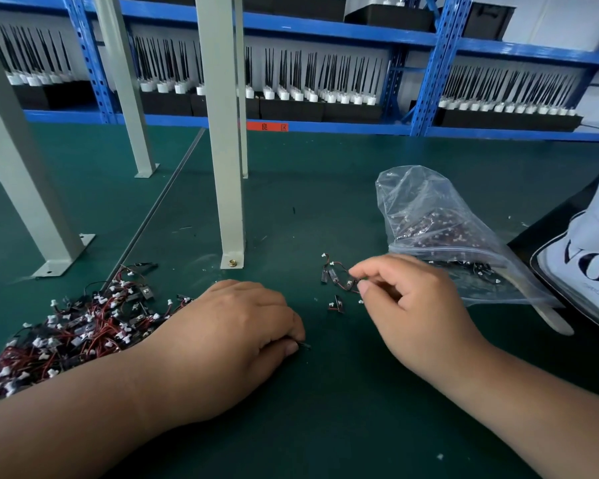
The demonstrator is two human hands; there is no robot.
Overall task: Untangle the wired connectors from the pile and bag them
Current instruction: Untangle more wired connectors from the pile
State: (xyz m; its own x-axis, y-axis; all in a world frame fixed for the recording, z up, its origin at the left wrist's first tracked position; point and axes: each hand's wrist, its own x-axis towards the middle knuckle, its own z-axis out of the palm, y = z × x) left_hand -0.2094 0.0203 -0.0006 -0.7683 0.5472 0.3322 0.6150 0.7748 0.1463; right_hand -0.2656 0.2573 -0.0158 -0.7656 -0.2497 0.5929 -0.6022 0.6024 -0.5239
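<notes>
head view:
pile [77, 326]: tangled wired connectors with red and black leads, white plugs and small black bodies, at the bench's [325, 209] near-left, partly behind the left forearm.
loose connectors [336, 281]: a few separated ones sat on the bench between the pile and the bag, just left of the right hand; one lay a little nearer, apart from the rest.
bag [429, 216]: clear zip type, crumpled, on the bench at right, mouth towards the right hand, already part-filled with connectors.
left hand [236, 340]: knuckles up, low on the bench beside the pile; fingers curled tight, thumb and fingertips nipped a dark piece [305, 346], too small to identify.
right hand [412, 305]: thumb and forefinger closed narrow, pinching the loose connectors at their right edge; other fingers [395, 271] curled.
tote [588, 264]: white, printed, far right.
posts [222, 133]: grey, bolted to the bench.
</notes>
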